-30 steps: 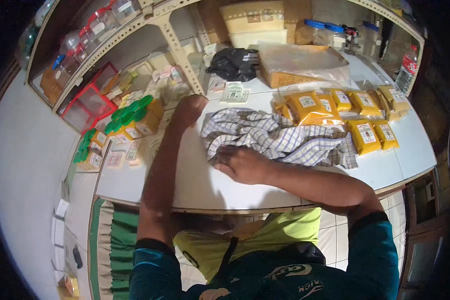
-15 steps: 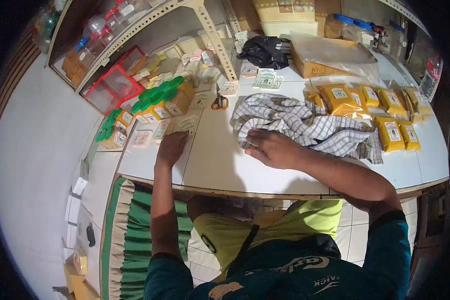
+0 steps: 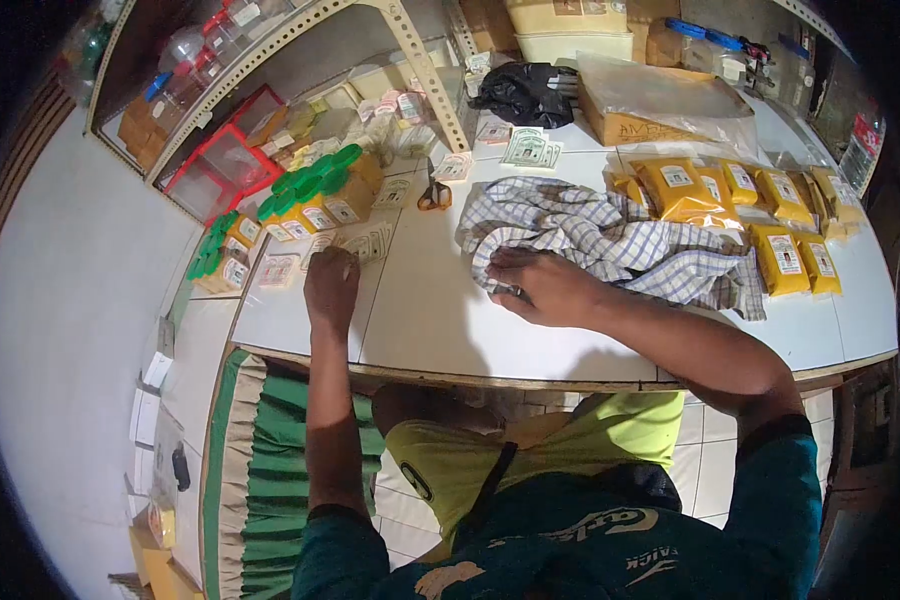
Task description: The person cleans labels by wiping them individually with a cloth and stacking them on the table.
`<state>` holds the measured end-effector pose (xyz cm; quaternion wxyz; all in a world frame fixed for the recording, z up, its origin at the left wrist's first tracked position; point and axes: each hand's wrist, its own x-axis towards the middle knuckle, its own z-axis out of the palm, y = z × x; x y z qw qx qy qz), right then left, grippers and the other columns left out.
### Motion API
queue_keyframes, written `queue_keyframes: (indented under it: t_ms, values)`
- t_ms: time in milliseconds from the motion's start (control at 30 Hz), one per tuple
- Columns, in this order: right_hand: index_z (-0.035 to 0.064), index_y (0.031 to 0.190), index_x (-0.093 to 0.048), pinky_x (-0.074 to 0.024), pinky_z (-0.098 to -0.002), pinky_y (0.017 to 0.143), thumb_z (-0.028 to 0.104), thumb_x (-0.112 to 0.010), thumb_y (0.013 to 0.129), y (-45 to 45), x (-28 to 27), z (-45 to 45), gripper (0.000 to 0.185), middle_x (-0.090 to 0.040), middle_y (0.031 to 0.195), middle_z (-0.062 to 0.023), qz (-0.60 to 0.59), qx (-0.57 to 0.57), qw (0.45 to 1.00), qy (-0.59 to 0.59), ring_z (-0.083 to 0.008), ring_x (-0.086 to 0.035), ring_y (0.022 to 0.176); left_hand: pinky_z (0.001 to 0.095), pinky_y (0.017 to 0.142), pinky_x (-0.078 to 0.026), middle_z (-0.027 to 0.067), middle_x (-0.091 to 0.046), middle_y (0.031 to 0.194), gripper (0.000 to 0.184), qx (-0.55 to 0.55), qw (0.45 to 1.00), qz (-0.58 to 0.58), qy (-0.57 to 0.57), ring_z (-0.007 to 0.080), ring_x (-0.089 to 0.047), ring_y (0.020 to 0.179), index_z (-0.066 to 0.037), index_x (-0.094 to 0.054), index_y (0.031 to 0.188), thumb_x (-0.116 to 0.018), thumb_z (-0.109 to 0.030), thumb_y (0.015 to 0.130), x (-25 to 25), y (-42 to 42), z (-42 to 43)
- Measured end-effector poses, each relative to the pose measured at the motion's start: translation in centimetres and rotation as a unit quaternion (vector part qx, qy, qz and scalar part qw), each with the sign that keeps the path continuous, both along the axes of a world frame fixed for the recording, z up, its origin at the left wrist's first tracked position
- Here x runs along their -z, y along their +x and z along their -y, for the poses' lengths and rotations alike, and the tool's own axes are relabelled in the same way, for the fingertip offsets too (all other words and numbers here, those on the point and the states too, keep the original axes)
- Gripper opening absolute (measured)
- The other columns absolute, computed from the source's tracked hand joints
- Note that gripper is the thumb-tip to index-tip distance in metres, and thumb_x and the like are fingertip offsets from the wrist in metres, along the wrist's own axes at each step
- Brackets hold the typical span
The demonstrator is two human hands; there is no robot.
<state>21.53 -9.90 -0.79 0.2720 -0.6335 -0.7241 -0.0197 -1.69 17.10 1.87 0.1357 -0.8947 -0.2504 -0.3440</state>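
My left hand (image 3: 332,288) is over the left part of the table with its fingers curled in. Whatever it may hold is hidden. Small piles of printed labels (image 3: 374,243) lie just beyond and beside it, and a pinkish label stack (image 3: 278,270) is to its left. My right hand (image 3: 548,288) rests at the near left edge of a crumpled checked cloth (image 3: 610,240), its thumb apart from the bent fingers. Scissors with dark and orange handles (image 3: 435,196) lie on the table between the labels and the cloth.
Green-lidded jars (image 3: 315,190) stand at the left, near a red-framed clear case (image 3: 220,175). Filled yellow packets (image 3: 780,255) lie at the right. A black plastic bag (image 3: 525,95) and a cardboard box (image 3: 660,115) are at the back. A metal shelf post (image 3: 425,75) rises behind the labels.
My left hand has drawn slightly nearer and its fingers have curled in from lying on the labels. My right hand stays at the cloth, with its fingers a little more bent.
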Motion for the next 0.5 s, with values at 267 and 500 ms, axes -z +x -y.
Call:
queue_keyframes:
  t_ms: [267,500]
  values:
    - [-0.0002,0.107,-0.067,-0.0524,-0.0497,0.091,0.022,-0.054,0.098,0.4,0.3,-0.7,0.027,-0.068,0.110,-0.0213,-0.048,-0.015,0.998,0.046,-0.0380,-0.066,0.105,0.0410,0.085,-0.052,0.0136,-0.069,0.102,0.009,0.085,0.994,-0.035,-0.065,0.0339,-0.065,0.094,-0.004,-0.072,0.089,-0.071,-0.011,0.083,0.8,-0.7,-1.9]
    - [-0.0015,0.091,-0.063,-0.0383,-0.0241,0.060,0.028,-0.054,0.105,1.4,-0.3,-1.4,0.033,-0.047,0.067,0.0041,-0.456,0.013,0.886,0.086,-0.0040,-0.041,0.069,0.0404,0.086,-0.052,0.0107,-0.069,0.108,0.016,0.065,0.963,0.062,-0.256,0.0306,-0.065,0.096,-0.009,-0.071,0.103,-0.070,-0.013,0.087,-0.8,-0.6,10.1]
